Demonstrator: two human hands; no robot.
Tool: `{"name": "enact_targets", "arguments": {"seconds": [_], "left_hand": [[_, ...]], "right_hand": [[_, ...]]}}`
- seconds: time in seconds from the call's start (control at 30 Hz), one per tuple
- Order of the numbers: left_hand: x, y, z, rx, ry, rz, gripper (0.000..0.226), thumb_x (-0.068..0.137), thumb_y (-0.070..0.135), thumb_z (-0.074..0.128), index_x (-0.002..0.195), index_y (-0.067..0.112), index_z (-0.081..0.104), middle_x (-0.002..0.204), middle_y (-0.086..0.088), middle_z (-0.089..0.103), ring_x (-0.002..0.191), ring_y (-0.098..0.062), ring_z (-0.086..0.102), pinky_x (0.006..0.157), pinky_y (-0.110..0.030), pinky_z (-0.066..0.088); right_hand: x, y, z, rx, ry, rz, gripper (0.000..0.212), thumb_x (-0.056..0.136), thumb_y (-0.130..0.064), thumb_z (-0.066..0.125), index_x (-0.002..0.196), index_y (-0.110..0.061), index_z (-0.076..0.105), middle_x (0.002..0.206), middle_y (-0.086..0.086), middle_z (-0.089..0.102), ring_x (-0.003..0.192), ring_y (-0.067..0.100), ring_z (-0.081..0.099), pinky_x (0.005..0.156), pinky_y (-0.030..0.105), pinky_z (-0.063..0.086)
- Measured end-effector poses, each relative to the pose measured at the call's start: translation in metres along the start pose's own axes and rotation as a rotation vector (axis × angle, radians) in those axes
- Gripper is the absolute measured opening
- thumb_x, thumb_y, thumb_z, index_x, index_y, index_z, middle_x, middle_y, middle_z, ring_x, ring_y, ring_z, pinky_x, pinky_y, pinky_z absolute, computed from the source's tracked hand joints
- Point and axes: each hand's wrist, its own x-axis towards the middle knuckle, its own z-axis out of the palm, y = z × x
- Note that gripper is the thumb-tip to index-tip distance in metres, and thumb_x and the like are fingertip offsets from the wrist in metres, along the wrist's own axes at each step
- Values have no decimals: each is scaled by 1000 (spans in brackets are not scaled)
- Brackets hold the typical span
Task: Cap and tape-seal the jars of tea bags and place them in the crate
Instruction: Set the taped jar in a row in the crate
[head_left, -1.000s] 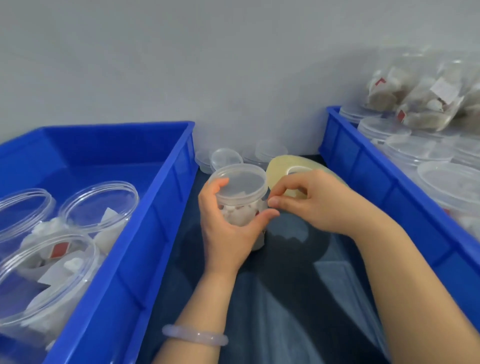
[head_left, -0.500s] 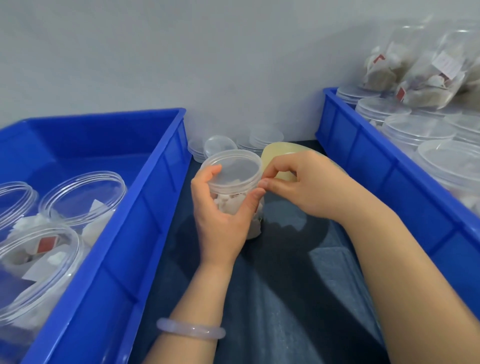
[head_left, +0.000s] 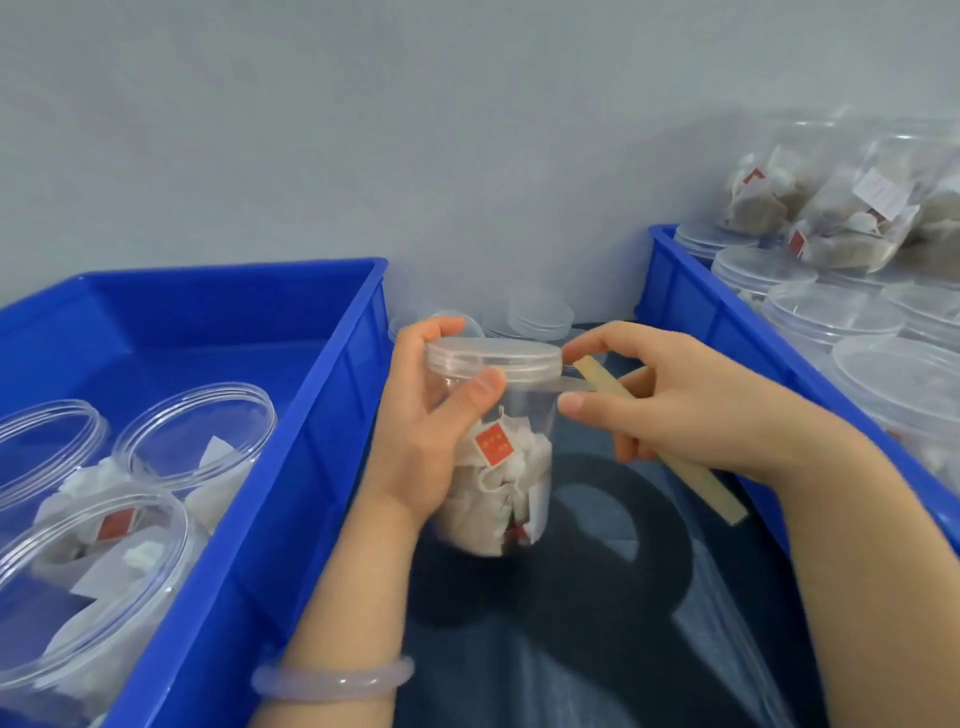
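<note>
Holding the jar (head_left: 498, 467) upright between the two blue crates, toward the back edge of the dark table (head_left: 623, 649), the left hand (head_left: 426, 436) is curled around the jar's upper wall. Its thumb (head_left: 478, 389) presses just under the lid (head_left: 493, 356), which is already on. From the head camera I cannot tell if the jar's bottom rests on the table.

The right hand (head_left: 691, 410) is just beside the jar on its right and grasps the tape roll (head_left: 714, 496), seen edge-on. A short tape strip (head_left: 566, 384) runs level from the roll to the lid seam – across the jar's vertical axis. I judge that the next move is to carry the tape around this seam, and the right hand is the nearer one for this. The right crate (head_left: 696, 291) with capped jars is close by – probably the destination.
</note>
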Motion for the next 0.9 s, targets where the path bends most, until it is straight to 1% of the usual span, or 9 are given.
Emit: {"name": "enact_targets", "arguments": {"seconds": [0.13, 0.3, 0.4, 0.5, 0.57, 0.63, 0.7, 0.77, 0.9], "left_hand": [[-2, 8, -12, -115, -121, -173, 43, 66, 50, 66, 105, 31, 61, 104, -6, 66, 88, -25, 68, 73, -36, 53], [-5, 7, -12, -214, -117, -260, 55, 62, 48, 70, 107, 20, 58, 100, -9, 68, 83, -26, 69, 66, -33, 55], [-7, 4, -9, -297, -149, -297, 78, 50, 57, 84, 110, 15, 57, 99, -11, 67, 83, -27, 67, 67, -35, 56], [-7, 4, -7, -389, -194, -327, 88, 50, 58, 84, 118, 10, 56, 108, -21, 63, 90, -36, 63, 75, -43, 54], [-7, 4, -8, -457, -220, -337, 91, 51, 54, 86, 124, 9, 54, 113, -22, 62, 96, -37, 63, 78, -44, 54], [-6, 6, -10, -473, -257, -334, 96, 51, 55, 86, 129, 10, 52, 118, -19, 63, 104, -35, 63, 84, -42, 54], [-5, 10, -12, -356, -276, -332, 105, 44, 67, 83, 130, 16, 51, 126, -16, 61, 113, -33, 61, 93, -46, 50], [-2, 15, -8, -123, -236, -306, 108, 34, 81, 76, 127, 30, 53, 127, -3, 62, 116, -23, 60, 98, -45, 48], [1, 17, 1, 122, 4, -209, 79, 45, 75, 69, 117, 46, 56, 107, 16, 66, 99, 1, 64, 86, -24, 55]], "right_hand": [[-8, -6, -10, 14, -29, -40, 55, 50, -79, 55, 100, -59, 55, 60, -5, 66, 54, 5, 63, 65, 21, 41], [-8, -7, -8, 40, -85, 4, 68, 41, -84, 48, 105, -60, 53, 74, 1, 72, 56, 5, 61, 69, 25, 48], [-5, -2, -5, 18, -96, 23, 80, 40, -87, 46, 114, -58, 53, 82, 0, 73, 60, 7, 64, 77, 32, 54], [-2, 1, -4, 79, -101, 19, 88, 37, -88, 51, 119, -56, 53, 83, 0, 73, 58, 9, 62, 73, 31, 54], [-1, 3, -2, 154, -121, -8, 87, 37, -89, 57, 119, -61, 50, 81, 0, 72, 57, 9, 60, 68, 28, 52], [0, 3, 2, 234, -155, -35, 70, 43, -87, 63, 109, -71, 47, 77, -1, 67, 58, 8, 58, 64, 22, 49], [2, 4, 5, 279, -175, -59, 50, 52, -77, 65, 100, -72, 51, 76, -4, 64, 58, 9, 57, 62, 20, 48], [3, 5, 7, 255, -168, -55, 46, 57, -77, 64, 100, -68, 52, 74, -5, 62, 57, 7, 56, 60, 19, 48], [5, 5, 10, 172, -62, -36, 73, 48, -85, 51, 114, -54, 51, 85, 7, 66, 55, 6, 58, 60, 24, 51]]}}
